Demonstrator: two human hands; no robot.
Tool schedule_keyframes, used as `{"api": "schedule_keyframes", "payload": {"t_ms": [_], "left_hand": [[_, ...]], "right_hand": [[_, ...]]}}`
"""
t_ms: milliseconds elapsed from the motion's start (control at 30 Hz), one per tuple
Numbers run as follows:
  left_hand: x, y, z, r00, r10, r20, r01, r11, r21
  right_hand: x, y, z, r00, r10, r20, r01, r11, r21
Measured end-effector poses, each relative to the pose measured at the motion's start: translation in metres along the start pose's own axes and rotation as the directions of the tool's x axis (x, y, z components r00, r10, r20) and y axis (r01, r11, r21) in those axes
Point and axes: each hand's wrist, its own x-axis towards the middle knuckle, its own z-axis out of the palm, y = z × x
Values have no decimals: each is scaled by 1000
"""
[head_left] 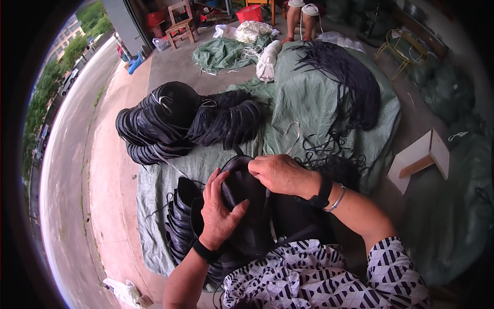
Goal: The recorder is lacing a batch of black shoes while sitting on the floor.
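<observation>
A black, curved, hollow piece with a thick rim (237,166) lies in front of my body; its exact kind I cannot make out. My left hand (218,208) grips its left side, fingers along the edge and thumb spread over the dark surface. At the upper right of the rim, my right hand (282,174) is closed in a pinch, its fingertips partly hidden. A narrow black strip hangs just below that hand. Close to my left wrist stands a nested row of similar black curved pieces (180,219).
Tied bundles of black pieces (154,123) rest on a green tarp (288,110) ahead. Black strips (355,87) drape over a covered mound at the right. A pale board piece (422,159) stands farther right. Someone's legs (301,23), a wooden chair (180,23) and white cord (252,32) are at the back.
</observation>
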Motion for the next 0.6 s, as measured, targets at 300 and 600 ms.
{"api": "schedule_keyframes", "payload": {"t_ms": [300, 600], "left_hand": [[-3, -5, 18, 999, 21, -37, -24, 995, -95], [-64, -21, 22, 989, -118, 94, 144, 919, -367]], "right_hand": [[-19, -15, -3, 998, 39, 45, -28, 975, -222], [-109, -55, 14, 992, -105, 71, 101, 993, 52]]}}
